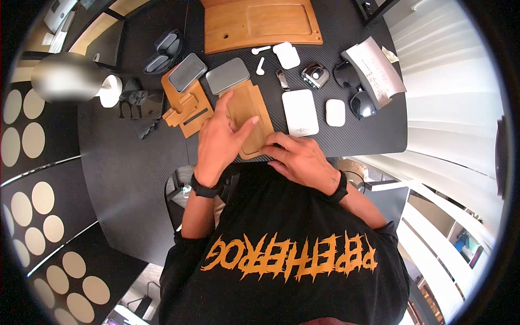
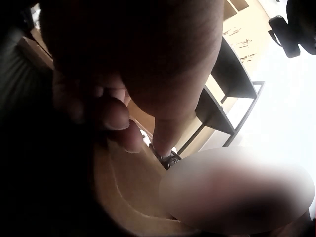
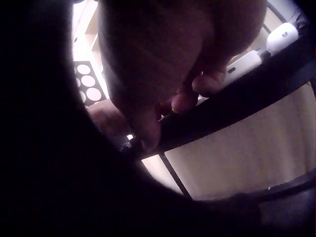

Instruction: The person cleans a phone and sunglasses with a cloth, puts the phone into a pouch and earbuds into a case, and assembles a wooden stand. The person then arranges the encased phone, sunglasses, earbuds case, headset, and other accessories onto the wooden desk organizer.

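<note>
A wooden tray (image 1: 250, 111) with a shallow recess lies on the dark table at its front edge. Over its left side is my left hand (image 1: 219, 138), index finger stretched toward the far end and thumb spread out across the recess. In the left wrist view the other fingertips (image 2: 129, 138) bend down close over the wood (image 2: 143, 185). My right hand (image 1: 298, 157) is at the tray's near right corner, fingers bent with their tips right at the rim. Its thumb stands apart, lower down by the table edge.
Left of the tray are a wooden stand (image 1: 189, 108), a phone-like slab (image 1: 187, 72) and a grey tin (image 1: 227, 76). To the right lie a white flat box (image 1: 300, 112), a white rounded case (image 1: 335, 112) and sunglasses (image 1: 362, 103). White earbuds (image 1: 260, 66) and a larger wooden board (image 1: 265, 24) are behind.
</note>
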The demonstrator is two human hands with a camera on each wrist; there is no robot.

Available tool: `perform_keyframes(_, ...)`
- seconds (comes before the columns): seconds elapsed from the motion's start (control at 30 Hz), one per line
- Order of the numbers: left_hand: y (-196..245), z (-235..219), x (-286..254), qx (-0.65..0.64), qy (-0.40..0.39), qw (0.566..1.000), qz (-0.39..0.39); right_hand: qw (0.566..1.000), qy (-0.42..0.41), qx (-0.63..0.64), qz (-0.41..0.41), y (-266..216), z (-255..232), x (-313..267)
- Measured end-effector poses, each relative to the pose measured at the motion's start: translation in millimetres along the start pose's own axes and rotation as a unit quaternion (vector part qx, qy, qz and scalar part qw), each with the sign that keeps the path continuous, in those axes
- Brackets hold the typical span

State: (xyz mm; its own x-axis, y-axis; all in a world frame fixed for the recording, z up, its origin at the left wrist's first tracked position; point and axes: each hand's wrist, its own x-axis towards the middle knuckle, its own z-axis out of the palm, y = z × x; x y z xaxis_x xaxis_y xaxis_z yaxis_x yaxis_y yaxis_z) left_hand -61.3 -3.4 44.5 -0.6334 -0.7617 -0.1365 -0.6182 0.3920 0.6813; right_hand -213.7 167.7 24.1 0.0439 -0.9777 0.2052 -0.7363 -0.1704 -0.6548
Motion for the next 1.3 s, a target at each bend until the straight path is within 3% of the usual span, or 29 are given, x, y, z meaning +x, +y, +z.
perform_keyframes(0.43,-12,-9,1,0.019,0.048,0.999,-0.011,0.994,0.095,0.037,-0.044,-2,-6,-13)
perform_keyframes(0.57,-20,-12,4,-0.006,0.044,0.999,-0.021,0.981,0.139,0.131,0.018,-10,-15,-12)
perform_keyframes(0.67,-21,-12,4,-0.050,0.019,0.997,-0.049,0.966,0.183,0.184,0.022,-7,-22,-14)
perform_keyframes(0.73,-25,-5,5,-0.266,0.001,0.961,-0.078,0.947,0.228,0.223,0.027,-6,-32,-15)
perform_keyframes(0.8,-33,-4,6,-0.331,-0.019,0.941,-0.066,0.938,0.246,0.244,0.024,2,-37,-17)
perform_keyframes(0.87,-35,-5,5,-0.396,-0.039,0.916,-0.053,0.858,0.306,0.410,0.049,10,-37,-16)
perform_keyframes(0.93,-27,-8,4,-0.517,-0.061,0.852,-0.057,0.776,0.355,0.515,0.077,7,-37,-9)
perform_keyframes(1.0,-18,-11,2,-0.537,-0.077,0.838,-0.059,0.780,0.346,0.512,0.099,4,-42,-5)
perform_keyframes(1.07,-15,-11,0,-0.554,-0.093,0.825,-0.060,0.732,0.347,0.553,0.196,7,-37,-5)
perform_keyframes(1.1,-15,-10,0,-0.566,-0.097,0.817,-0.055,0.727,0.292,0.598,0.170,15,-38,-14)
perform_keyframes(1.23,-17,-9,-2,-0.589,-0.092,0.802,-0.031,0.730,0.269,0.582,0.239,18,-38,-16)
perform_keyframes(1.3,-17,-8,-2,-0.593,-0.091,0.800,-0.027,0.710,0.273,0.597,0.256,21,-35,-18)
